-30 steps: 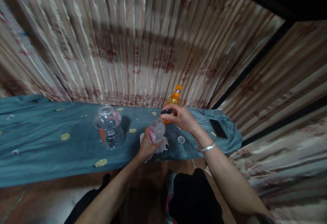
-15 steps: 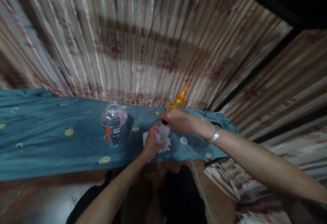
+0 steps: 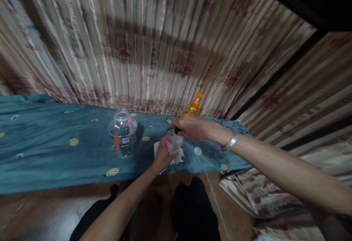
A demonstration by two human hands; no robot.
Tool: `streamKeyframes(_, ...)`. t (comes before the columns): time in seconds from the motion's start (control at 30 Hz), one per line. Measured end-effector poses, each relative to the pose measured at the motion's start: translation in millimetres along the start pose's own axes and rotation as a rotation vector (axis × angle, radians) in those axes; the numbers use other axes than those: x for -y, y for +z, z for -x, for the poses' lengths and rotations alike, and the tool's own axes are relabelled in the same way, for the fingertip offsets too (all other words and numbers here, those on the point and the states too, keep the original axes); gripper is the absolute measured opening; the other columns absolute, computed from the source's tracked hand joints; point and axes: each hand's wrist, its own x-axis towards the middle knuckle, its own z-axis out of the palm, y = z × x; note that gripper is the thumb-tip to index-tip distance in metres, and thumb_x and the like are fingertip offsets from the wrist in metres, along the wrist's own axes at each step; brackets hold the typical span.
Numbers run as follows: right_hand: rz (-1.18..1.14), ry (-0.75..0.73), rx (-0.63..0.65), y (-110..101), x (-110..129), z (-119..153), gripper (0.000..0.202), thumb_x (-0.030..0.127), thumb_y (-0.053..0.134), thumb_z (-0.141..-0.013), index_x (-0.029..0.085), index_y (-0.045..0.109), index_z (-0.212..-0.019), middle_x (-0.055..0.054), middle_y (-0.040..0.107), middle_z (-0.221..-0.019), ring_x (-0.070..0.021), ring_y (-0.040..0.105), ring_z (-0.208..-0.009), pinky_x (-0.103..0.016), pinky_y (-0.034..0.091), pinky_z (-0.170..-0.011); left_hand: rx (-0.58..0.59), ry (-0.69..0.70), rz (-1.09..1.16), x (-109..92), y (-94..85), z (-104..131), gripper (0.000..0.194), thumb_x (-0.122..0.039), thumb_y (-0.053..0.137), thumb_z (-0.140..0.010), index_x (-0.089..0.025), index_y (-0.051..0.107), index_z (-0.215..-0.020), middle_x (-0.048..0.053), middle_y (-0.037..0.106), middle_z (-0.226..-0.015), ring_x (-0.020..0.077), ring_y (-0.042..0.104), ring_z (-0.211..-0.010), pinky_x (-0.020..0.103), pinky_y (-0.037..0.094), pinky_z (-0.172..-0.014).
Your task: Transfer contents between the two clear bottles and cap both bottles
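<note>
My left hand (image 3: 163,154) is wrapped round the side of a small clear plastic bottle (image 3: 177,143) with a pink-and-white label. Over the bottle's mouth, my right hand (image 3: 190,127) grips a tool with a black handle (image 3: 177,130); the tool's far end is hidden, so its kind cannot be made out. Beneath and beside the bottle lies crumpled white tissue (image 3: 180,157). Just behind my right hand stands a yellow pump bottle (image 3: 191,110) with an orange top, its lower part covered by the hand. A round white cap (image 3: 197,151) rests to the right.
A large clear plastic jar (image 3: 123,134) with an orange mark stands left of my hands. Everything sits on a narrow table with a teal patterned cloth (image 3: 55,160). A pleated curtain (image 3: 132,50) hangs right behind it, and a dark metal post (image 3: 277,74) slants at the right.
My right hand has tilted slightly and its wrist has moved a little up and to the right. The left hand and the bottle stay in place.
</note>
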Motion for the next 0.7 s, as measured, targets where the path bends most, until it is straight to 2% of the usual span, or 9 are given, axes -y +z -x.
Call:
streamKeyframes(0.07, 0.097, 0.05, 0.021, 1.1, 0.8, -1.2, 0.031, 0.032, 0.052, -0.096, 0.007, 0.069, -0.097, -0.018, 0.074, -0.091, -0.0273, 0.071, -0.091, -0.031, 0.051, -0.075, -0.004, -0.003, 0.0, 0.4, 0.0, -0.2, 0.074, -0.017, 0.079, -0.052, -0.021, 0.046, -0.118, 0.008, 0.059, -0.116, 0.0268, 0.056, -0.11, 0.046, 0.042, -0.099)
streamKeyframes(0.13, 0.115, 0.075, 0.022, 1.2, -0.2, -1.4, 0.039, 0.039, 0.049, -0.097, 0.006, 0.069, -0.098, -0.02, 0.073, -0.093, -0.0281, 0.071, -0.092, -0.031, 0.05, -0.075, -0.005, -0.001, 0.001, 0.8, 0.0, -0.2, 0.074, -0.018, 0.079, -0.052, -0.021, 0.045, -0.118, 0.008, 0.059, -0.116, 0.027, 0.056, -0.11, 0.047, 0.043, -0.099)
streamKeyframes(0.27, -0.031, -0.042, 0.058, -1.2, -5.2, 0.0, 0.033, 0.026, 0.068, -0.085, 0.012, 0.063, -0.115, -0.011, 0.073, -0.101, -0.0212, 0.07, -0.093, -0.023, 0.048, -0.072, 0.001, 0.008, 0.005, -0.1, -0.2, 0.5, 0.075, -0.02, 0.079, -0.053, -0.022, 0.045, -0.119, 0.008, 0.059, -0.117, 0.0267, 0.056, -0.112, 0.046, 0.042, -0.1)
streamKeyframes(0.33, -0.001, -0.021, 0.061, -1.7, -6.1, 0.0, 0.023, 0.027, 0.061, -0.09, 0.011, 0.068, -0.105, -0.013, 0.073, -0.097, -0.0227, 0.07, -0.092, -0.025, 0.048, -0.073, 0.001, 0.007, 0.002, -1.2, -0.6, 0.9, 0.074, -0.02, 0.079, -0.053, -0.022, 0.046, -0.119, 0.008, 0.059, -0.117, 0.0267, 0.056, -0.112, 0.045, 0.042, -0.101)
streamKeyframes(0.4, 0.056, 0.055, 0.035, -1.0, -6.1, -0.5, 0.034, 0.036, 0.052, -0.096, 0.007, 0.07, -0.094, -0.017, 0.073, -0.091, -0.0266, 0.071, -0.09, -0.029, 0.049, -0.072, 0.0, 0.003, -0.005, -2.0, -1.0, 1.1, 0.074, -0.02, 0.079, -0.053, -0.021, 0.045, -0.119, 0.008, 0.059, -0.117, 0.027, 0.056, -0.112, 0.046, 0.042, -0.101)
streamKeyframes(0.47, 0.048, 0.063, 0.012, -0.1, -6.1, -0.4, 0.036, 0.04, 0.055, -0.094, 0.007, 0.069, -0.1, -0.017, 0.073, -0.091, -0.0272, 0.071, -0.09, -0.029, 0.049, -0.07, 0.001, -0.002, -0.011, -2.2, -1.3, 1.1, 0.074, -0.02, 0.079, -0.054, -0.021, 0.044, -0.119, 0.009, 0.059, -0.118, 0.0274, 0.055, -0.113, 0.047, 0.041, -0.102)
streamKeyframes(0.57, -0.014, -0.025, 0.033, 0.8, -6.2, 0.7, 0.034, 0.027, 0.067, -0.086, 0.011, 0.063, -0.116, -0.012, 0.073, -0.099, -0.0229, 0.07, -0.092, -0.024, 0.048, -0.07, 0.004, -0.004, -0.016, -1.6, -1.6, 0.7, 0.075, -0.02, 0.08, -0.053, -0.021, 0.044, -0.119, 0.009, 0.059, -0.118, 0.027, 0.056, -0.112, 0.047, 0.042, -0.101)
streamKeyframes(0.63, 0.02, -0.005, 0.043, 1.6, -6.0, 1.2, 0.026, 0.028, 0.061, -0.091, 0.01, 0.067, -0.109, -0.014, 0.073, -0.097, -0.0239, 0.07, -0.092, -0.026, 0.048, -0.071, 0.005, -0.006, -0.016, -1.2, -1.8, 0.3, 0.074, -0.019, 0.08, -0.053, -0.021, 0.045, -0.119, 0.009, 0.059, -0.118, 0.0268, 0.056, -0.111, 0.047, 0.042, -0.101)
streamKeyframes(0.7, 0.073, 0.069, 0.027, 2.6, -5.6, 1.3, 0.037, 0.038, 0.052, -0.096, 0.006, 0.07, -0.097, -0.018, 0.073, -0.091, -0.0275, 0.07, -0.091, -0.029, 0.048, -0.071, 0.005, -0.009, -0.015, -1.1, -1.9, 0.1, 0.074, -0.019, 0.08, -0.052, -0.021, 0.045, -0.118, 0.008, 0.059, -0.117, 0.027, 0.055, -0.112, 0.047, 0.041, -0.101)
